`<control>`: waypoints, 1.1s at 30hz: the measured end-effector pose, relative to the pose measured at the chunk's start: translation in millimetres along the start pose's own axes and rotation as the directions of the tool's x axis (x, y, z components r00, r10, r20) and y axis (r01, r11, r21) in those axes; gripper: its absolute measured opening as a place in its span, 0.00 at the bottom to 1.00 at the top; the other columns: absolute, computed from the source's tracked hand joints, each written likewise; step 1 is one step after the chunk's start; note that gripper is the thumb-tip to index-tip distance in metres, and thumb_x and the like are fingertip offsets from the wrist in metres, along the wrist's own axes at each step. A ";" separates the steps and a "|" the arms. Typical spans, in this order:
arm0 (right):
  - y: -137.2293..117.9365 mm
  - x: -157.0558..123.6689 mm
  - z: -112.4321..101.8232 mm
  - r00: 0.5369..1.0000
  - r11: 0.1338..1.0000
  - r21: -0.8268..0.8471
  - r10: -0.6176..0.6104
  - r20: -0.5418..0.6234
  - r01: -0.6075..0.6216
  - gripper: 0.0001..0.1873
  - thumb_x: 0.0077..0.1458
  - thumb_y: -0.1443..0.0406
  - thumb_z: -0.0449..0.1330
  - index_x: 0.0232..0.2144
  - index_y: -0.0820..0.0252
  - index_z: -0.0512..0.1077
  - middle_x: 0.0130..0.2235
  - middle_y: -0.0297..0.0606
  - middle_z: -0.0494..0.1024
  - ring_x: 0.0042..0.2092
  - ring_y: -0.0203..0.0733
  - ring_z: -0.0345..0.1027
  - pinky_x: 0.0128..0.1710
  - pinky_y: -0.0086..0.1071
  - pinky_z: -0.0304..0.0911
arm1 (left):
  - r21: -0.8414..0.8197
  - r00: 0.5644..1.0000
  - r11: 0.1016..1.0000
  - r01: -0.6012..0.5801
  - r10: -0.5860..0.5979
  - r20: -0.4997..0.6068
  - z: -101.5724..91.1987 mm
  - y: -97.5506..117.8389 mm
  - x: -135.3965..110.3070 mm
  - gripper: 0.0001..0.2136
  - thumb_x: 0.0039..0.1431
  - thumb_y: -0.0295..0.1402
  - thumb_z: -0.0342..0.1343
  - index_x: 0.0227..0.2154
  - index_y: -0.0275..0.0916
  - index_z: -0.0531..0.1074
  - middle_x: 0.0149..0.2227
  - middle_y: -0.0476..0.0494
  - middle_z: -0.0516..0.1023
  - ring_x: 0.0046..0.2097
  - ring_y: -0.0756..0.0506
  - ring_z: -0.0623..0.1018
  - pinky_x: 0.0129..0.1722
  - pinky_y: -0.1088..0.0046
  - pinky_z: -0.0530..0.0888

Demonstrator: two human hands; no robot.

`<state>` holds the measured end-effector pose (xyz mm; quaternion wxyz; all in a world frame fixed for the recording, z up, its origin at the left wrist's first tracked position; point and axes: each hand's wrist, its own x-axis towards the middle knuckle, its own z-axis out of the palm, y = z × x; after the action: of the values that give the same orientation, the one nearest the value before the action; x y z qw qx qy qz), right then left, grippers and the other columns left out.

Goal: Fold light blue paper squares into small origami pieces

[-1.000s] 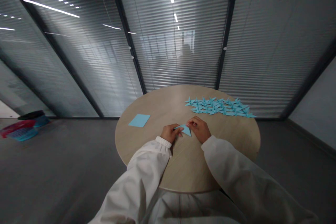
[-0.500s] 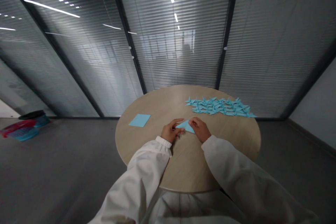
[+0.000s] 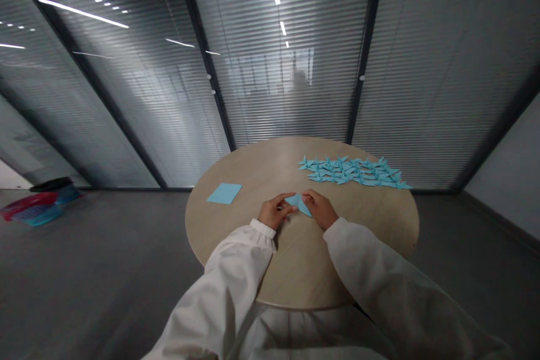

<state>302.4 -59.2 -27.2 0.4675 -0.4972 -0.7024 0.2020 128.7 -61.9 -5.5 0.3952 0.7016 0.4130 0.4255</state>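
Note:
A small folded piece of blue paper (image 3: pixel 300 203) is held between my two hands, just above or on the round table. My left hand (image 3: pixel 275 211) grips its left side, thumb and fingers curved around the edge. On the right side, my right hand (image 3: pixel 320 207) pinches the paper with bent fingers. Part of the paper is hidden behind the fingers. To the left lies a flat stack or sheet of blue square paper (image 3: pixel 224 193). Several folded blue paper cranes (image 3: pixel 354 171) are set close together in rows at the back right.
The round wooden table (image 3: pixel 304 270) has its near edge against my lap. Behind it stands a glass wall with blinds (image 3: pixel 291 101). On the floor at far left are a red and blue basket (image 3: pixel 36 209) and a dark-rimmed blue one (image 3: pixel 63 188).
The blue paper between my hands has shifted slightly and shows a smaller, differently angled area. My left fingers have closed in a little; the cranes and square paper are unmoved.

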 end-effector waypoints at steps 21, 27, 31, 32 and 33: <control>-14.0 -2.7 -0.7 0.997 0.992 0.124 0.001 0.082 -0.011 0.16 0.53 0.61 0.54 0.43 0.58 0.71 0.44 0.42 0.74 0.41 0.39 0.69 0.44 0.35 0.64 | 0.137 0.991 0.990 -0.029 0.045 -0.122 -5.0 -4.6 4.0 0.21 0.49 0.43 0.55 0.45 0.36 0.70 0.27 0.49 0.69 0.28 0.51 0.71 0.21 0.79 0.71; -13.1 -3.4 -1.2 0.995 0.986 0.162 0.017 0.097 -0.033 0.16 0.54 0.59 0.53 0.43 0.57 0.71 0.41 0.39 0.76 0.40 0.40 0.70 0.43 0.35 0.65 | 0.049 0.994 0.998 -0.045 0.050 -0.101 -3.8 -7.0 5.8 0.21 0.49 0.41 0.56 0.46 0.36 0.69 0.32 0.45 0.72 0.32 0.48 0.73 0.19 0.79 0.72; -9.7 -4.1 -1.4 0.996 0.986 0.163 0.034 0.077 -0.046 0.16 0.56 0.57 0.50 0.42 0.55 0.71 0.39 0.37 0.77 0.39 0.41 0.71 0.40 0.34 0.66 | 0.003 0.994 0.999 -0.054 0.054 -0.091 -2.6 -6.8 6.0 0.20 0.48 0.40 0.57 0.44 0.37 0.69 0.36 0.43 0.73 0.36 0.46 0.73 0.19 0.79 0.72; -8.9 -4.1 -1.4 0.996 0.985 0.163 0.043 0.077 -0.055 0.16 0.56 0.56 0.50 0.42 0.54 0.71 0.38 0.37 0.77 0.39 0.41 0.71 0.39 0.34 0.66 | -0.012 0.995 0.999 -0.049 0.048 -0.089 -2.1 -6.3 6.0 0.20 0.48 0.40 0.57 0.44 0.37 0.69 0.36 0.43 0.72 0.37 0.46 0.73 0.20 0.79 0.72; -8.3 -3.9 -1.4 0.995 0.984 0.167 0.050 0.081 -0.063 0.16 0.56 0.56 0.50 0.42 0.54 0.71 0.38 0.37 0.77 0.39 0.41 0.71 0.38 0.34 0.66 | -0.028 0.996 0.999 -0.042 0.040 -0.085 -1.5 -5.9 6.0 0.20 0.48 0.40 0.57 0.44 0.36 0.69 0.36 0.42 0.72 0.37 0.46 0.73 0.20 0.79 0.73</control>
<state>299.6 -66.4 -22.1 0.4749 -0.4671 -0.6858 0.2932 127.7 -54.1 -8.7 0.3789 0.6853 0.4085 0.4689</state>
